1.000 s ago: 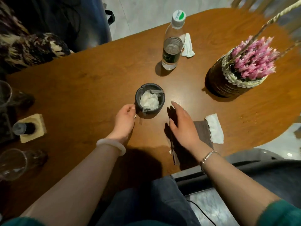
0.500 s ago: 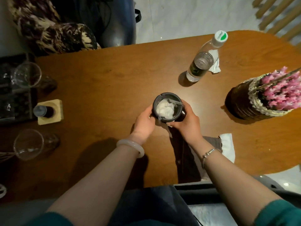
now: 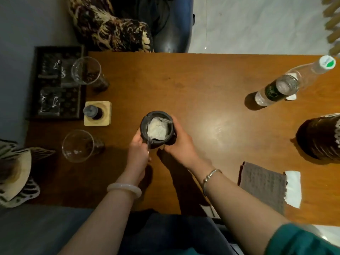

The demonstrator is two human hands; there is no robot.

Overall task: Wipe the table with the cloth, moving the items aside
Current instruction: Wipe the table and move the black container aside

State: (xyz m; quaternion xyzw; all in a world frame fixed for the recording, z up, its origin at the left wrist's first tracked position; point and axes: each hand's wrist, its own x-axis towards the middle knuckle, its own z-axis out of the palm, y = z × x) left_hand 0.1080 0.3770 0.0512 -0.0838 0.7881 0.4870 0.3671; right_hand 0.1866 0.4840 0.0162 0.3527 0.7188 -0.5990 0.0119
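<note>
Both hands on the dark pot (image 3: 143,126), mid-table (image 3: 193,83). Left hand (image 3: 138,152) grips its near-left wall and right hand (image 3: 181,144) wraps its right wall, fingers curled round. White crumpled tissue inside the pot. Cannot tell whether it sits on the wood or is just lifted.

Grey cloth (image 3: 263,186) lies flat, untouched, right of the pot and nearer the person's edge, well apart from both hands. Its longer side appears to run from the pot's side toward that edge. A white tissue (image 3: 293,188) touches its far-right edge.

Judgement: the pot is being cleared aside and no wiping has begun. The right hand is the nearer one to the cloth, which lies just outside the right forearm.

Left of the pot: two glasses (image 3: 78,146).
</note>
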